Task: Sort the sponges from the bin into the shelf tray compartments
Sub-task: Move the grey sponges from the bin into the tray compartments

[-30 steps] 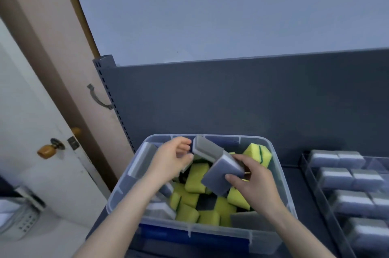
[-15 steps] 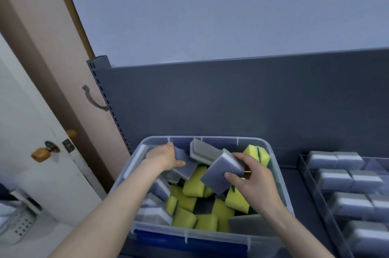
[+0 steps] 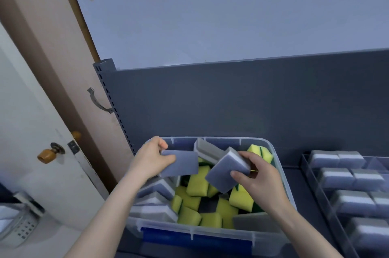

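Observation:
A clear plastic bin on the dark shelf holds several yellow-green sponges and grey sponges. My left hand grips a grey sponge by its left end, lifted over the bin's left side. My right hand holds a second grey-and-white sponge, tilted above the bin's middle. The shelf tray at the right holds rows of grey sponges in its compartments.
The shelf's dark back panel rises right behind the bin. A perforated upright stands at the shelf's left end. A white door with a brown knob is at the left. A grey device sits at the lower left.
My left hand went down into the bin's left side, closed on a grey sponge and lifted it. My right hand has kept its sponge almost still.

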`<state>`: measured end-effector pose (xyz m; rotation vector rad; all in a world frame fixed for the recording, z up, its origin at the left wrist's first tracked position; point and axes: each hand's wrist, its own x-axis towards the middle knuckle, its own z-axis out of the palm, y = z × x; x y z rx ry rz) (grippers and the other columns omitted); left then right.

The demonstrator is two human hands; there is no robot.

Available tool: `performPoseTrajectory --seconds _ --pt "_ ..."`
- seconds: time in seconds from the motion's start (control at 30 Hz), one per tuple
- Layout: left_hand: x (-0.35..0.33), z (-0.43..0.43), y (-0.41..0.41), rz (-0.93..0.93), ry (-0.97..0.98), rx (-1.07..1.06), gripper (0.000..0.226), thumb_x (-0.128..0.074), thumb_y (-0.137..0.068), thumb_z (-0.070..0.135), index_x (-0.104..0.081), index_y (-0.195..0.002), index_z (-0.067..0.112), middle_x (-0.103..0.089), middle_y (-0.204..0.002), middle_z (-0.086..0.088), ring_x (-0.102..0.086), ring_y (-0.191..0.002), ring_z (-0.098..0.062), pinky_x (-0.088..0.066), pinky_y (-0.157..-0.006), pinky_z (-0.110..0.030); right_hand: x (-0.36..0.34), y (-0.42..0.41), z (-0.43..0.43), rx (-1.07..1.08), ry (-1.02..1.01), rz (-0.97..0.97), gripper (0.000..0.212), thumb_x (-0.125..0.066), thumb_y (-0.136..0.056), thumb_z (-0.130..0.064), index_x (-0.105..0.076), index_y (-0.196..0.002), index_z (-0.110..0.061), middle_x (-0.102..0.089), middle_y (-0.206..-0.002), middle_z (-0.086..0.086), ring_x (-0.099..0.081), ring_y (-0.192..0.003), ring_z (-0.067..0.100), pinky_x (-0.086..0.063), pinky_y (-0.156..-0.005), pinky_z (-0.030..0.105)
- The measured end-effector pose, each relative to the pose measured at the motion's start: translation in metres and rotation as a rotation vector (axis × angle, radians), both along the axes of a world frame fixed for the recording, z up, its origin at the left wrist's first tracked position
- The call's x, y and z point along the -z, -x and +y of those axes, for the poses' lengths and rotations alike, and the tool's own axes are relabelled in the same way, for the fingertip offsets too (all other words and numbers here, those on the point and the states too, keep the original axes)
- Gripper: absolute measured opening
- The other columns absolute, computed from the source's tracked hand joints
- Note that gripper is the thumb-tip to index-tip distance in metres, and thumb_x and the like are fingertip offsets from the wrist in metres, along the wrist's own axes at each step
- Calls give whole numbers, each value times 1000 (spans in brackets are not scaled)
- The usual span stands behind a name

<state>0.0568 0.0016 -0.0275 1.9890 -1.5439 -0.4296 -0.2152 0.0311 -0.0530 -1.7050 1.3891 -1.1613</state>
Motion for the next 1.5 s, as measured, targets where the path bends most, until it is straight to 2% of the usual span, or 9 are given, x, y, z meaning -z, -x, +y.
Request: performPoseTrajectory --seconds 0.17,0.23,0.37,0.5,0.7,0.8,0.97,1.23,1.5 --pt "-14 30 21 586 -33 169 47 -68 -66 20 -57 -111 27 -56 -92 -5 -57 -82 -17 -49 -65 -32 -8 -3 5 13 35 -18 42 -75 -77 -15 -55 -104 -41 -62 -96 -24 -57 -90 -8 -46 -67 11" --pt "-12 38 34 565 -73 252 49 -64 -64 23 -59 -111 33 -60 -97 -2 -59 -88 -16 -48 -69 -28 -11 -3 8 32 57 -27 41 -75 -76 -14 -57 -104 -38 -62 -95 -25 -56 -92 -9 -46 -69 12" --pt "-4 43 56 414 -19 305 16 -66 -85 37 -63 -96 25 -67 -92 5 -63 -86 -13 -47 -71 -27 -19 6 17 80 87 3 42 -76 -75 -13 -58 -106 -34 -60 -96 -27 -58 -90 -6 -44 -71 7" --pt "1 40 75 416 53 341 18 -67 -86 38 -60 -90 22 -65 -84 6 -61 -78 -13 -45 -67 -29 -20 23 29 140 77 17 43 -77 -73 -13 -60 -107 -33 -63 -98 -20 -59 -88 -3 -42 -73 7" --pt "-1 38 106 373 91 427 45 -66 -87 23 -47 -123 39 -60 -110 10 -59 -97 -9 -52 -78 -31 -19 65 51 237 91 0 41 -76 -73 -10 -60 -101 -35 -65 -94 -21 -57 -85 -14 -40 -68 0" --pt "-2 36 128 360 135 482 37 -67 -86 26 -51 -118 38 -63 -103 10 -61 -91 -9 -52 -76 -29 -22 88 60 293 109 28 41 -77 -73 -11 -58 -101 -35 -61 -92 -27 -56 -85 -16 -37 -69 -2" --pt "-11 33 177 412 195 488 37 -63 -69 54 -57 -100 36 -67 -93 2 -64 -85 -19 -54 -80 -44 -24 138 63 361 96 12 39 -76 -73 -13 -63 -107 -28 -66 -96 -18 -61 -88 0 -40 -70 0" --pt "-22 31 276 395 241 403 22 -73 -77 21 -57 -91 24 -66 -85 5 -60 -77 -9 -48 -73 -31 -39 240 64 333 108 2 36 -75 -74 -10 -62 -99 -33 -66 -90 -19 -59 -81 -7 -41 -67 2" --pt "-25 31 370 306 283 397 31 -69 -80 21 -55 -103 37 -64 -96 14 -60 -84 -15 -52 -76 -37 -44 348 55 274 89 67 35 -71 -75 -12 -59 -94 -38 -66 -87 -20 -59 -79 -6 -44 -62 5"
